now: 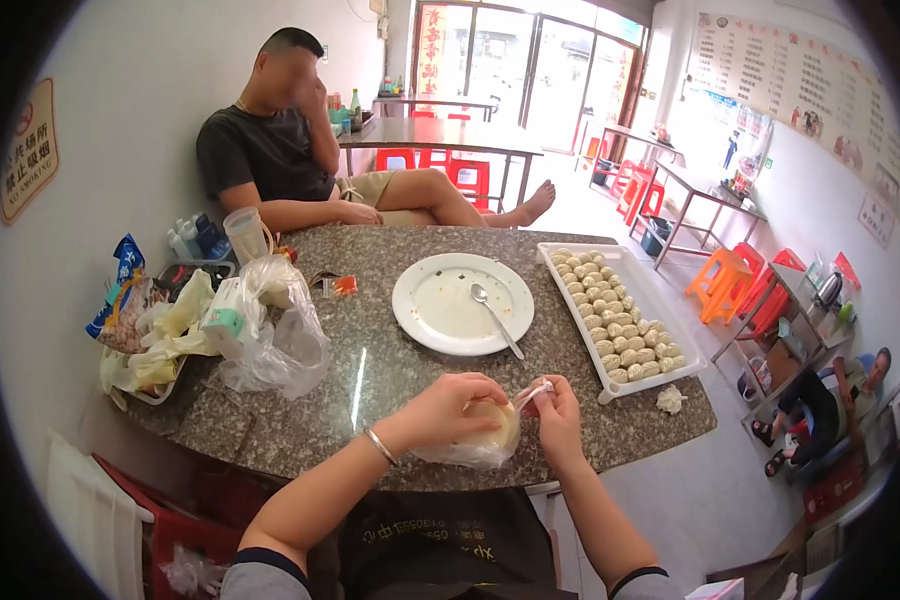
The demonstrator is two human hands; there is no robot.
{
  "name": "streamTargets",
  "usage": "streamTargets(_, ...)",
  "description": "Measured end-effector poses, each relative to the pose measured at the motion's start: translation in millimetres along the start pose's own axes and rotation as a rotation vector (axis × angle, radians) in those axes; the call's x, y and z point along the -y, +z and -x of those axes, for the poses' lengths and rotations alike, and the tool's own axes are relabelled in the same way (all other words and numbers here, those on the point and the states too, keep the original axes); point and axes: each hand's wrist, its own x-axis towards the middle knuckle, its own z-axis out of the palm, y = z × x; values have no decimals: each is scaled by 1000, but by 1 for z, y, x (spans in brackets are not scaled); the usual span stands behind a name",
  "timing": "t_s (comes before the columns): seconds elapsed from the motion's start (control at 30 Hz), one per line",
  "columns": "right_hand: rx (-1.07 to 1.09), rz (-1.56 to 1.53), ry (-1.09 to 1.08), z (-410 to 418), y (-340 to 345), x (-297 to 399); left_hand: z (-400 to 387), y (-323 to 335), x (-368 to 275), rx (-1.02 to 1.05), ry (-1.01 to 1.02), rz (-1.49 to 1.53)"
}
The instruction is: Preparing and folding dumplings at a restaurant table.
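Note:
In front of me a stack of pale round dough wrappers (501,417) appears to sit in a clear plastic bag (469,454) near the table edge. My left hand (450,405), with a silver bangle at the wrist, curves its fingers over the wrappers. My right hand (559,420) pinches a gathered whitish edge, seemingly of the bag, at the right side of the stack. Beyond my hands lies a large white plate (427,300) with food scraps. A metal spoon (499,322) rests across its right rim. To the right, a white plastic tray (671,315) holds rows of pleated dumplings (607,311).
Bags and a small box (225,319) crowd the table's left side, by a clear plastic jug (246,234). A crumpled white tissue (670,400) lies near the right edge. One person (262,150) sits across the granite-patterned table (300,427); another (844,409) sits far right.

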Motion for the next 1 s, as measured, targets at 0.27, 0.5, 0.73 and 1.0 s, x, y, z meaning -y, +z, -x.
streamTargets(0.27, -39, -90, 28, -14, 14, 15, 3, 9, -4, -57, 130, -32)
streamTargets(0.5, 82, 150, -275, 13, 45, 52, 13, 19, -4, -193, 108, -179)
streamTargets(0.73, 172, 595, -709, 36, 41, 28, 43, 20, -10, -533, 39, -484)
streamTargets(1.0, 423, 941, -849, 50, 47, 8, 36, 10, 1, -589, -66, -411)
